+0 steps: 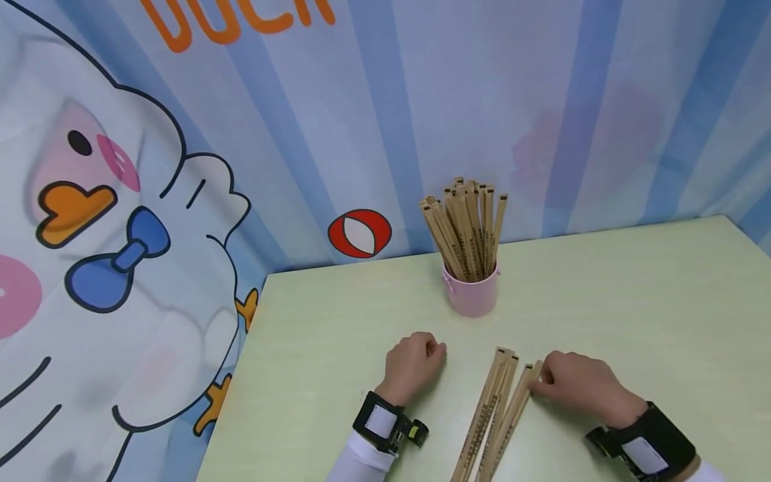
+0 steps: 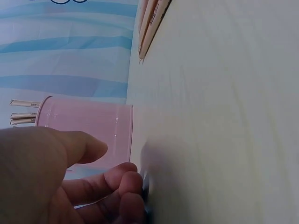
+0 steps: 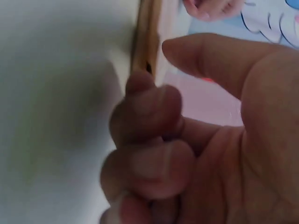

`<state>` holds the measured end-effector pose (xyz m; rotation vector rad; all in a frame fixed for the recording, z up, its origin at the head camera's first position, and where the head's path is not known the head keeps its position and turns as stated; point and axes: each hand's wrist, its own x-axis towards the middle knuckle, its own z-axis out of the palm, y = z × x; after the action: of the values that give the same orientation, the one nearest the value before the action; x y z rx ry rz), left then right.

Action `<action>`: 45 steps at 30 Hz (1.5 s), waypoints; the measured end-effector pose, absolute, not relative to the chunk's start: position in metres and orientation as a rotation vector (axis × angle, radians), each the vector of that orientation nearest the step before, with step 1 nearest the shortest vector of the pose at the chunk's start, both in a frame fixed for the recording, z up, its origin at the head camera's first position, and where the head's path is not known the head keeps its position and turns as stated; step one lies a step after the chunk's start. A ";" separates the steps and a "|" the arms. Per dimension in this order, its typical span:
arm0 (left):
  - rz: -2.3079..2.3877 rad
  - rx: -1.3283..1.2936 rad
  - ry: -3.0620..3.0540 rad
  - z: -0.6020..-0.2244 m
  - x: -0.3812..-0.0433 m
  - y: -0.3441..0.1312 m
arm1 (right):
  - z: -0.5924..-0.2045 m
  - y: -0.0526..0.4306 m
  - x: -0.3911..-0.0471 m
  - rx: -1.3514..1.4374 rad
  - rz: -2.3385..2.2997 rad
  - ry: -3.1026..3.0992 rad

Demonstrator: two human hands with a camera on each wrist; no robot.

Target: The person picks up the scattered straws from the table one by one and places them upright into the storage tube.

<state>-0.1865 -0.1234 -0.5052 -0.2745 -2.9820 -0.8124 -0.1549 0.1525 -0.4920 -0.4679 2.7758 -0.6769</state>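
Several slim, brown-paper-wrapped chopsticks (image 1: 490, 415) lie in a loose bundle on the table, running away from the person, with dark print on their sleeves. My right hand (image 1: 581, 381) is at the far end of the rightmost one, thumb and index finger at its tip. In the right wrist view, the end of a wrapped chopstick (image 3: 147, 32) passes between the thumb and the curled index finger. My left hand (image 1: 414, 361) rests on the table left of the bundle, fingers loosely curled and holding nothing. A pink bucket (image 1: 472, 298) full of wrapped chopsticks (image 1: 466, 227) stands beyond both hands.
The pale table (image 1: 632, 301) backs onto a blue-striped cloth (image 1: 458, 100) with a cartoon duck (image 1: 175, 321) printed on the left. A red-and-white ball (image 1: 359, 233) is printed on it too. The bucket stands close to the table's back edge.
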 end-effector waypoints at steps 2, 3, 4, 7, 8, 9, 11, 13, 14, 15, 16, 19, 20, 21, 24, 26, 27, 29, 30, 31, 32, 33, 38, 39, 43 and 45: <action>-0.809 -0.271 -2.990 -0.505 -0.187 -0.123 | -0.494 0.147 -0.154 -0.468 -0.667 2.815; -0.811 -0.272 -2.991 -0.505 -0.187 -0.123 | -0.494 0.145 -0.153 -0.462 -0.655 2.832; -0.809 -0.270 -2.993 -0.505 -0.187 -0.123 | -0.495 0.143 -0.152 -0.455 -0.650 2.846; -0.803 -0.265 -2.995 -0.504 -0.187 -0.123 | -0.495 0.138 -0.151 -0.428 -0.631 2.879; -0.801 -0.264 -2.994 -0.504 -0.187 -0.123 | -0.495 0.137 -0.151 -0.421 -0.626 2.883; -0.800 -0.263 -2.993 -0.504 -0.187 -0.123 | -0.495 0.136 -0.150 -0.416 -0.628 2.889; -0.794 -0.260 -2.994 -0.504 -0.187 -0.123 | -0.495 0.135 -0.151 -0.403 -0.635 2.887; -0.792 -0.260 -2.994 -0.504 -0.187 -0.123 | -0.495 0.135 -0.151 -0.396 -0.642 2.886; -0.791 -0.258 -2.995 -0.504 -0.187 -0.123 | -0.495 0.135 -0.151 -0.392 -0.647 2.881; -0.793 -0.257 -2.996 -0.503 -0.186 -0.122 | -0.496 0.135 -0.151 -0.393 -0.651 2.882; -0.793 -0.258 -2.994 -0.503 -0.187 -0.122 | -0.495 0.135 -0.152 -0.393 -0.654 2.882; -0.798 -0.254 -2.994 -0.503 -0.187 -0.122 | -0.495 0.136 -0.152 -0.406 -0.653 2.895; -0.798 -0.252 -2.995 -0.503 -0.187 -0.122 | -0.495 0.136 -0.152 -0.410 -0.652 2.897; -0.800 -0.250 -2.997 -0.502 -0.187 -0.122 | -0.495 0.136 -0.152 -0.414 -0.649 2.899; -0.803 -0.244 -3.002 -0.501 -0.187 -0.122 | -0.493 0.137 -0.152 -0.422 -0.648 2.892; -0.806 -0.238 -3.007 -0.501 -0.187 -0.122 | -0.492 0.139 -0.153 -0.428 -0.651 2.881; -0.807 -0.237 -3.009 -0.500 -0.186 -0.122 | -0.492 0.140 -0.153 -0.430 -0.651 2.877; -0.808 -0.231 -3.014 -0.500 -0.186 -0.122 | -0.492 0.142 -0.153 -0.437 -0.648 2.869; -0.809 -0.229 -3.017 -0.501 -0.186 -0.122 | -0.492 0.142 -0.153 -0.437 -0.648 2.864; -0.812 -0.228 -3.020 -0.501 -0.186 -0.122 | -0.492 0.143 -0.153 -0.437 -0.645 2.860; -0.812 -0.225 -3.023 -0.501 -0.186 -0.123 | -0.492 0.143 -0.153 -0.437 -0.642 2.856; -0.814 -0.223 -3.026 -0.501 -0.186 -0.123 | -0.493 0.143 -0.153 -0.436 -0.639 2.854; -0.803 -0.231 -3.022 -0.502 -0.186 -0.123 | -0.494 0.140 -0.153 -0.393 -0.611 2.852; -0.801 -0.233 -3.020 -0.502 -0.186 -0.123 | -0.494 0.139 -0.153 -0.382 -0.607 2.855; -0.796 -0.234 -3.016 -0.502 -0.187 -0.124 | -0.495 0.138 -0.153 -0.351 -0.598 2.870; -0.801 -0.232 -3.018 -0.502 -0.187 -0.124 | -0.494 0.139 -0.154 -0.349 -0.601 2.874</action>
<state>-0.1867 -0.1241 -0.5017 -0.2325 -3.0183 -0.8005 -0.1536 0.1387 -0.4939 -0.3492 2.8736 -0.6012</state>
